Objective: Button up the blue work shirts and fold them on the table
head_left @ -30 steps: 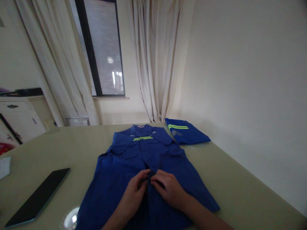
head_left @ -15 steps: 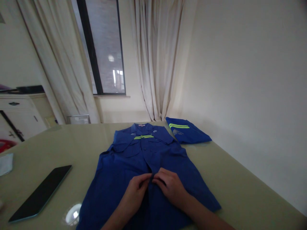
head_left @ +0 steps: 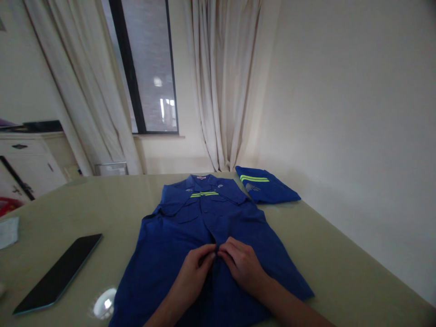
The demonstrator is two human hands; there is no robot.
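A blue work shirt (head_left: 163, 254) with a yellow-green stripe across the chest lies front up, its collar pointing away from me. My left hand (head_left: 195, 268) pinches the front edge of the shirt near the middle of its lower half. Right beside it, my right hand (head_left: 241, 261) pinches the other front edge, fingertips almost meeting those of the left. Whatever lies between the fingertips, such as a button, is hidden. Above my hands the front placket runs up to the collar, with small buttons on it.
A folded blue garment (head_left: 269, 186) with yellow-green stripes lies at the back right, by the wall. On the left of the table (head_left: 109, 200) is a dark flat tablet (head_left: 59, 274), with a pale cloth or paper (head_left: 8, 232) beyond it. Curtains (head_left: 225, 86) hang behind.
Both hands stay at the same spot on the shirt front. Their fingers have shifted only slightly, the fingertips still pinching close together.
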